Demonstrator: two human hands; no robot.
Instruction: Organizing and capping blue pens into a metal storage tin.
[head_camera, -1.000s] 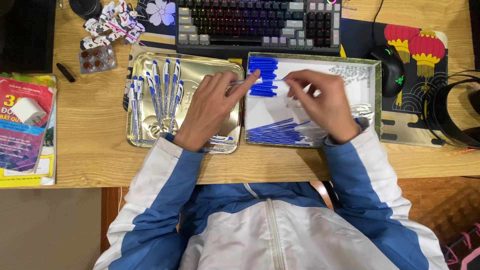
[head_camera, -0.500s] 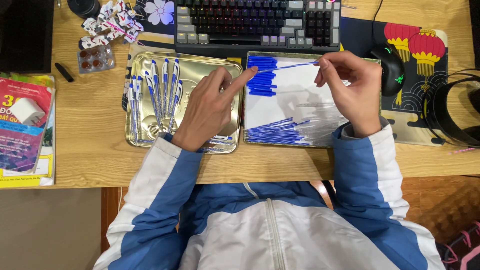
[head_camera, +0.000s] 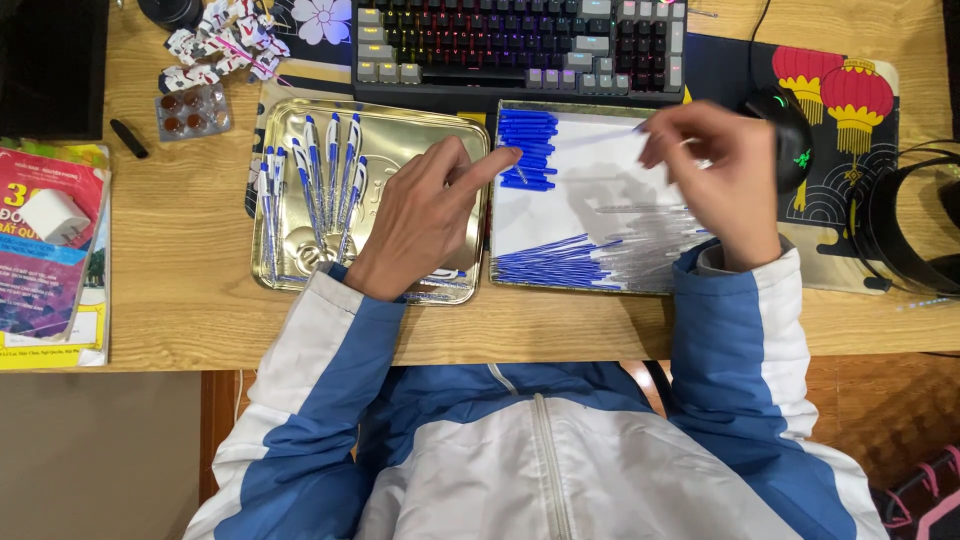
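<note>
My left hand (head_camera: 420, 215) lies over the gold metal tray (head_camera: 290, 110). Its index finger is stretched to the right and touches a pile of blue pen caps (head_camera: 527, 150). Several white-and-blue pens (head_camera: 320, 180) lie in rows on that tray's left side. My right hand (head_camera: 720, 175) is lifted over the paper-lined tray (head_camera: 540, 215), pinching a thin blue pen refill (head_camera: 600, 135) that is blurred by motion. Blue refills (head_camera: 560, 265) fan along this tray's near edge, and clear barrels (head_camera: 650, 235) lie beneath my right hand.
A backlit keyboard (head_camera: 520, 40) sits behind both trays. A black mouse (head_camera: 785, 130) rests on a patterned mat, with headphones (head_camera: 905, 230) at the far right. On the left are a red book (head_camera: 45, 260), a white charger (head_camera: 55, 215), a blister pack (head_camera: 190, 110) and a black marker (head_camera: 128, 138).
My right hand rose from the tray's middle with a thin refill and moved up and to the right. My left hand stayed put, its finger still on the blue caps.
</note>
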